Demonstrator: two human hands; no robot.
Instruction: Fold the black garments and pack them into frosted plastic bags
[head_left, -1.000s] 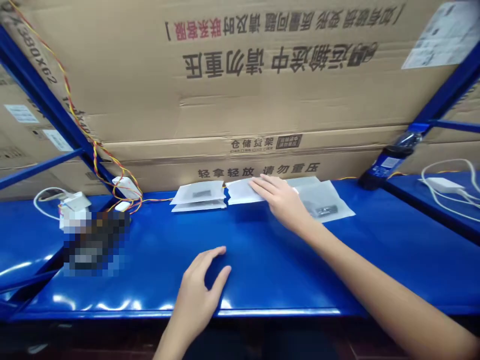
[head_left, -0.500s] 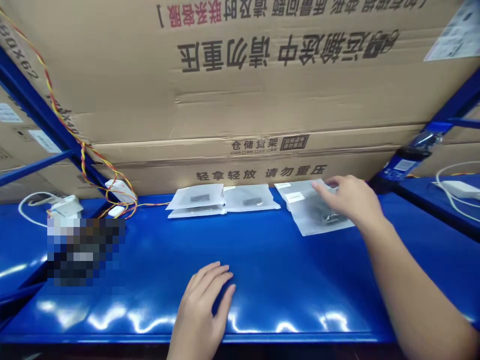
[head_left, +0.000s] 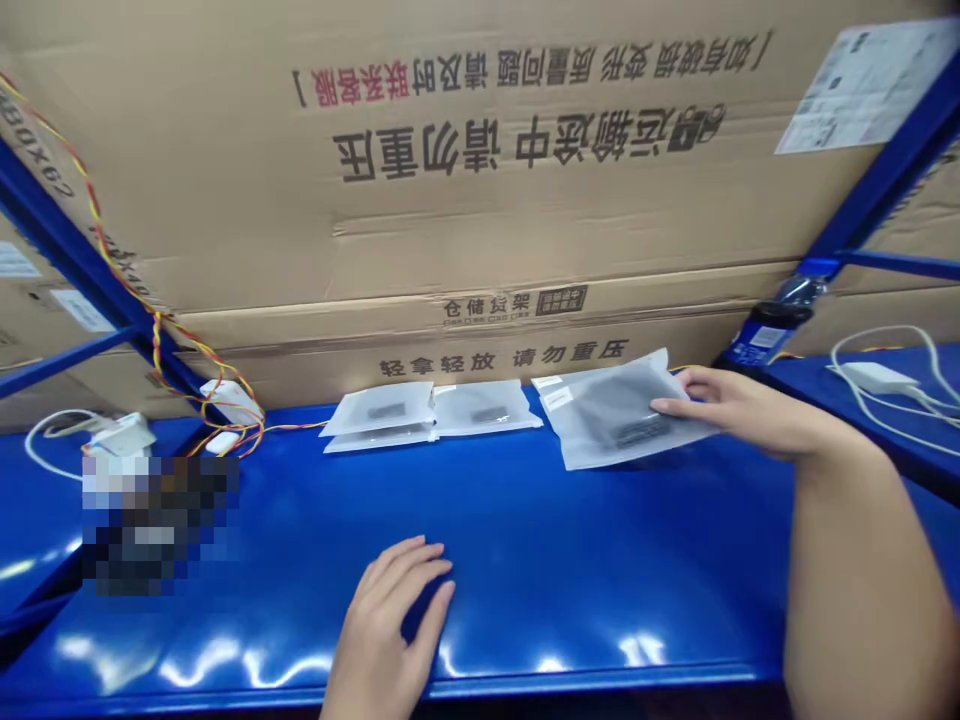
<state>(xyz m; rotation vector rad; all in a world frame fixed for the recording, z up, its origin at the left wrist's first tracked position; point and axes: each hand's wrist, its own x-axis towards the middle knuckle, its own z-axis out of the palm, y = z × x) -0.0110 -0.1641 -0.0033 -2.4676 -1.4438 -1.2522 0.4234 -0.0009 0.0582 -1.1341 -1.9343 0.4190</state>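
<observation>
A person stands at a blue steel shelf (head_left: 570, 560) with both bare hands out. The right hand (head_left: 750, 410) is on a see-through plastic bag (head_left: 615, 415). Its fingers (head_left: 694, 403) lie long and flat across the right end of the bag, a little spread and not curled tight. The bag sits near the back of the shelf, a bit to the right. It has a dark flat thing (head_left: 637, 430) inside and two small white labels (head_left: 556, 395) by its left corner.

The left hand (head_left: 390, 620) rests palm down near the front edge of the shelf. Its fingers are a bit bent and open, and it holds nothing. It is well apart from all the bags.

Farther left, a small pile of bags (head_left: 379, 415) lies right up against one more bag (head_left: 487, 405) — each has something dark inside.

Big cardboard boxes (head_left: 480, 220) fill the space behind, with their print upside down. Red and yellow wires (head_left: 112, 230) run down to a white plug box (head_left: 229, 402) on the left. Near them, a patch is blurred (head_left: 157, 525), so I can't tell what is there. On the right, a white charger (head_left: 870, 378) with its cord sits on a lower blue shelf (head_left: 900, 420), just past a plastic bottle (head_left: 780, 315).
</observation>
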